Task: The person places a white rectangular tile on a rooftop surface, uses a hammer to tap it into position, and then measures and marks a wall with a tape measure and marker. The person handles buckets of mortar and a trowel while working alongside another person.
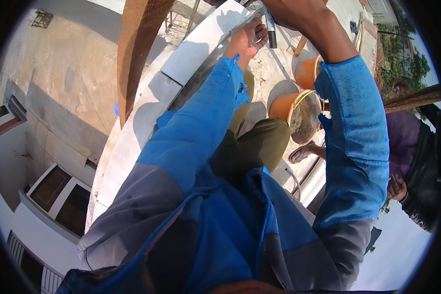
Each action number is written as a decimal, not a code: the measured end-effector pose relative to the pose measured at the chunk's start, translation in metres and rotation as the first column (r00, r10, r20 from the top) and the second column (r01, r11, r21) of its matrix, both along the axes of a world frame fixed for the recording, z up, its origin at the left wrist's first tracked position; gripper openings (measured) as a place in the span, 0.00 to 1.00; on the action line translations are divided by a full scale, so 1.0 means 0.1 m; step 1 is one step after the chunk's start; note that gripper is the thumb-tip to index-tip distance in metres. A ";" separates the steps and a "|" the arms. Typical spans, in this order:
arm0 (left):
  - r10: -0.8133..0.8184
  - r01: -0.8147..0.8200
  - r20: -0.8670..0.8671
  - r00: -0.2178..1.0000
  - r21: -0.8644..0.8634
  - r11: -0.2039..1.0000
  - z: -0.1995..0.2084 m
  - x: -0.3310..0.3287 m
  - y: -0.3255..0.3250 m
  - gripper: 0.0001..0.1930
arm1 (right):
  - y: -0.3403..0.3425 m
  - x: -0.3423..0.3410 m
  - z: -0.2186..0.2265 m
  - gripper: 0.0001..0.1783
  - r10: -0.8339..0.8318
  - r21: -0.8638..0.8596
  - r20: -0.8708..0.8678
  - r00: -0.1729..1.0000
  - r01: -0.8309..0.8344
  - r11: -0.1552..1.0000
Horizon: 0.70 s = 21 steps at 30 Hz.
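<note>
Near the top edge, my right hand (291,13) is closed around a marker (270,30) with a grey body and a black end pointing down. Its fingertips are partly cut off by the frame. Just to the left, my left hand (248,39) rests with curled fingers at the edge of a pale block (203,46). A thin straight strip (240,24) runs beneath its fingers, and they seem to press on it; what kind of strip it is, I cannot tell. A second pale block (160,90) adjoins the first along the wall top.
Two orange buckets (282,107) (306,71) stand right of my legs, the nearer holding grey mortar. A wooden post (138,51) rises at left, beside a drop to a lower yard (63,63). At right are another person's sandalled foot (301,153) and purple clothing (403,139).
</note>
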<state>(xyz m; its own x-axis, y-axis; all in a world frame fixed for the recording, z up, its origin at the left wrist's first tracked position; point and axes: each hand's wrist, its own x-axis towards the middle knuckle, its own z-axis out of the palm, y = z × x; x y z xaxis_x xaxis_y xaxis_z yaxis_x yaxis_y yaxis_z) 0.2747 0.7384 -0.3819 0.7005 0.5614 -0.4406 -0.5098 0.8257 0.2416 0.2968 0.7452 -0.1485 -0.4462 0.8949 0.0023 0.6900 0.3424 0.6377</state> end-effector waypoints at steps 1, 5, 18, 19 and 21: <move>0.007 -0.003 -0.137 0.991 0.028 1.000 0.01 -0.03 0.06 0.14 | 0.05 0.02 -0.03 0.08 0.012 -0.011 -0.012 1.000 -0.012 1.000; 0.295 -0.026 -0.347 0.890 0.608 0.793 -0.30 -0.28 0.30 0.15 | 0.03 -0.11 -0.02 0.08 0.118 0.117 0.136 0.984 -0.135 0.984; 0.533 0.293 -0.168 0.829 0.943 -0.159 0.19 -0.57 1.07 0.11 | 0.03 -0.02 -0.17 0.08 0.001 0.111 0.023 1.000 -0.004 0.994; 0.517 0.282 -0.152 0.843 0.942 -0.183 0.21 -0.56 1.10 0.10 | 0.01 -0.03 -0.16 0.08 -0.009 0.109 0.015 1.000 0.008 0.994; 0.482 0.262 -0.130 0.866 0.941 -0.216 0.26 -0.56 1.12 0.09 | -0.04 -0.03 -0.15 0.08 -0.033 0.098 -0.001 0.999 0.032 0.995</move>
